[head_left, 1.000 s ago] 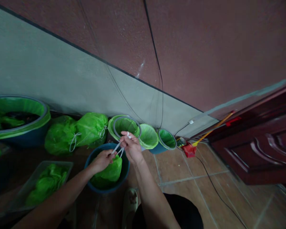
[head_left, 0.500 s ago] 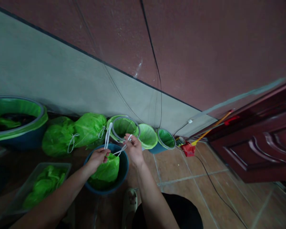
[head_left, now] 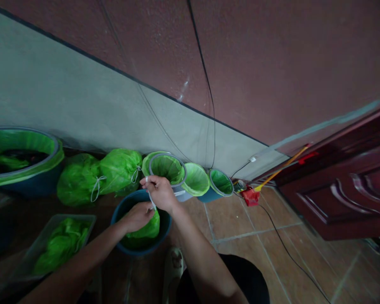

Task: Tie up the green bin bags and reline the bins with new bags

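Note:
A green drawstring bag sits inside a blue bin, its neck partly hidden by my hands. My left hand is closed on the white drawstring close above the bag. Higher up and to the right, my right hand pinches the white drawstring, which runs taut down to the bag. The wrists lie close together, the right hand nearer the wall. Just beyond stands a grey-rimmed bin lined with a green bag.
Tied green bags lie along the wall. Left are a large lined bin and a clear tub with green bags. On the right stand a pale bin, a blue bin and a red dustpan. A cable crosses the tiles.
My right hand has moved left and slightly down, over the bag. The two separate drawstring loops are now drawn together between my hands. The left hand has shifted a little right and down.

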`<state>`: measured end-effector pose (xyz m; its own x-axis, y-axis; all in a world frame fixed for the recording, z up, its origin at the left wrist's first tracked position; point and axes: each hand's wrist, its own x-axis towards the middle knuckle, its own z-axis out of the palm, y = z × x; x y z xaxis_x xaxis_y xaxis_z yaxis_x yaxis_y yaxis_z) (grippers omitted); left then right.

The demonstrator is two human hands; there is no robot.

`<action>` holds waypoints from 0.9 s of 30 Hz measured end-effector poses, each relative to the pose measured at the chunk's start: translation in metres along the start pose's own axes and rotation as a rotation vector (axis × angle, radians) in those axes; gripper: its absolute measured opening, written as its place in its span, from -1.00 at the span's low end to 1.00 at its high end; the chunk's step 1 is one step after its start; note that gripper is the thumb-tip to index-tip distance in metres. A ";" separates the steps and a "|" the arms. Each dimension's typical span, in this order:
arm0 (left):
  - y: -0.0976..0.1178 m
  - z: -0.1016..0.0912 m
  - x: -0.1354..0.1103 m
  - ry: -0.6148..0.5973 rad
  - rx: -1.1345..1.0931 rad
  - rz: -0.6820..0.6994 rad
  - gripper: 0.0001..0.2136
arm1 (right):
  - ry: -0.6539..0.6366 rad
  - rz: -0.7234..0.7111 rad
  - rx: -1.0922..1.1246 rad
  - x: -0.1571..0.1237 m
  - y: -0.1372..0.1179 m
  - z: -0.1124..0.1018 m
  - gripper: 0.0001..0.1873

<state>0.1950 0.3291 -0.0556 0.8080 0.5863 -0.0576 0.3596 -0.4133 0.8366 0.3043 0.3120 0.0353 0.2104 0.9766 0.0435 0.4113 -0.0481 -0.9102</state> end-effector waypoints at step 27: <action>-0.004 -0.005 0.007 0.094 -0.588 -0.345 -0.74 | 0.233 0.214 0.049 -0.095 0.087 0.002 -0.76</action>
<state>0.1971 0.3380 -0.0564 0.6391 0.6858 -0.3482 0.2545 0.2387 0.9372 0.3185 0.2157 -0.0484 0.4878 0.8707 -0.0632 0.2939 -0.2320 -0.9273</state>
